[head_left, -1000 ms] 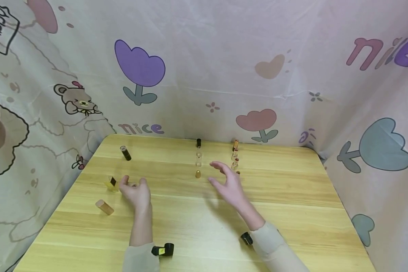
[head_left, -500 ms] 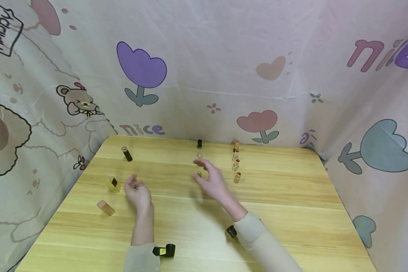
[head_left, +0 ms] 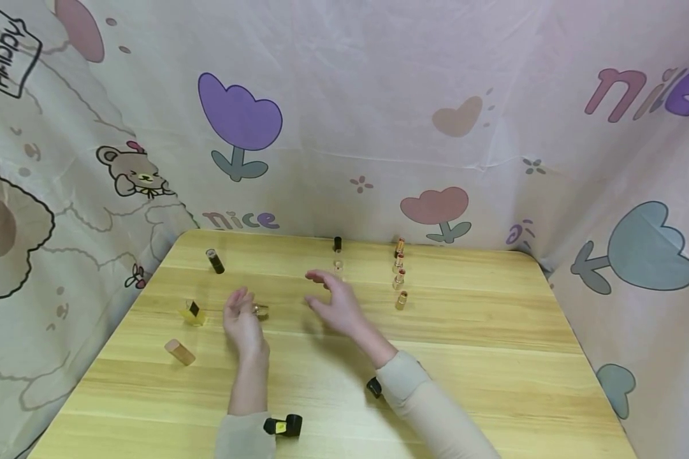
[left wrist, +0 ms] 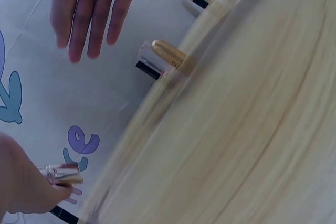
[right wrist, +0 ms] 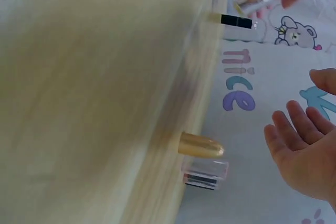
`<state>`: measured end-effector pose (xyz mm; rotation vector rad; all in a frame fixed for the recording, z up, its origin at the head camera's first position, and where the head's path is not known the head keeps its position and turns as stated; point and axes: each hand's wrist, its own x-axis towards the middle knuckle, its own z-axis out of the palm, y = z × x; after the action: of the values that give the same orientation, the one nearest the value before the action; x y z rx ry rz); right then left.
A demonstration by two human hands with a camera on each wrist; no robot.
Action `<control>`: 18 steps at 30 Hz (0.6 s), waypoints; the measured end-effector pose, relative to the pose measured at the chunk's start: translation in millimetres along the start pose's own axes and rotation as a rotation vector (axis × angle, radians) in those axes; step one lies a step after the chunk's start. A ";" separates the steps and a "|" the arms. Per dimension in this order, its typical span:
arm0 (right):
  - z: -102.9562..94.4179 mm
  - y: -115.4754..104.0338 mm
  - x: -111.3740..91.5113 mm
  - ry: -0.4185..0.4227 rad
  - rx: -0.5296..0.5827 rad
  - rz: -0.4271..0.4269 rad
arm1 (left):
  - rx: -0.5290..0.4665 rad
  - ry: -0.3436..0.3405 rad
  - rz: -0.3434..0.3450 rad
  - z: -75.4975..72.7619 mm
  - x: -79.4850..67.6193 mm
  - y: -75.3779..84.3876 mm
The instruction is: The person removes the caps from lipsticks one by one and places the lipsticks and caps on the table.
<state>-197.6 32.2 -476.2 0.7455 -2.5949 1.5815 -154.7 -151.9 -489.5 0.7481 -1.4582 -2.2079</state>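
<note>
My left hand [head_left: 246,324] pinches a small lipstick tube [head_left: 260,311] with a clear and gold body, held just above the table. In the right wrist view the lipstick tube [right wrist: 257,2] tilts between thumb and fingers. My right hand [head_left: 338,307] hovers to its right, fingers extended and apart, holding nothing. A gold bullet-shaped cap [left wrist: 168,53] stands upright beyond the hands, hidden behind the right hand in the head view. Behind it are a clear cap [head_left: 338,266] and a black-topped piece [head_left: 338,244].
On the right, uncapped lipsticks [head_left: 399,278] stand in a column. Along the left are a black tube [head_left: 215,261], a yellow bottle [head_left: 192,313] with a black top and a tan block-like tube [head_left: 180,352]. A printed cloth [head_left: 321,127] hangs behind the wooden table [head_left: 482,357].
My right hand has moved left, away from the lipstick column and past the middle column. My left hand has shifted slightly right, bringing the lipstick tube into clearer view.
</note>
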 end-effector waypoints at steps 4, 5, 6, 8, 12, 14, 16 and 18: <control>7.2 0.9 0.4 -0.020 -0.025 -0.014 | -0.038 -0.047 -0.003 4.7 -2.6 -1.2; 9.0 1.3 0.6 -0.023 -0.036 -0.023 | -0.045 -0.060 -0.001 5.6 -3.0 -1.6; 10.6 1.6 0.7 -0.025 -0.044 -0.032 | -0.051 -0.072 0.000 6.5 -3.6 -1.9; 13.7 1.9 0.9 -0.029 -0.060 -0.048 | -0.048 -0.101 -0.006 7.8 -4.8 -2.7; 19.0 1.6 1.2 -0.043 -0.085 -0.053 | 0.002 -0.159 -0.014 10.6 -8.4 -3.6; 21.4 1.2 1.2 -0.057 -0.100 -0.047 | 0.031 -0.185 -0.014 12.1 -9.5 -4.1; 23.7 1.0 1.2 -0.073 -0.114 -0.035 | 0.052 -0.202 -0.016 13.5 -10.4 -4.4; 25.3 0.7 1.1 -0.089 -0.125 -0.023 | 0.064 -0.215 -0.015 14.7 -10.7 -5.2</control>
<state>-192.9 10.8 -488.8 0.8511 -2.7064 1.3954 -155.6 -133.2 -487.3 0.5567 -1.6354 -2.3220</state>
